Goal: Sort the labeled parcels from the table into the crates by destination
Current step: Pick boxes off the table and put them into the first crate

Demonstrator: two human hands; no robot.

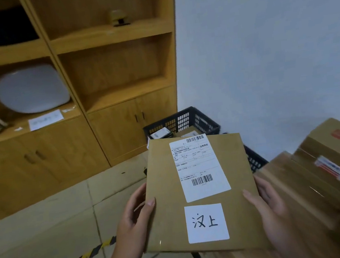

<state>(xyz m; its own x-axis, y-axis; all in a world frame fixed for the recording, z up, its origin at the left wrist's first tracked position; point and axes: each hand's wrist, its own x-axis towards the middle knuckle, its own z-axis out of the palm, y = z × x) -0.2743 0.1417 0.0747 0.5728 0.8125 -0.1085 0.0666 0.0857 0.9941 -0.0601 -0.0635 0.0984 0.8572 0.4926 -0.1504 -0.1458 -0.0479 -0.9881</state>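
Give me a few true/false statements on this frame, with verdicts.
1. The left hand and right hand both hold the parcel. True.
2. The parcel has only a printed label. False: a handwritten tag sits below the shipping label.
3. The crate is empty. False: items lie inside it.
4. Boxes are stacked to the right of the parcel. True.
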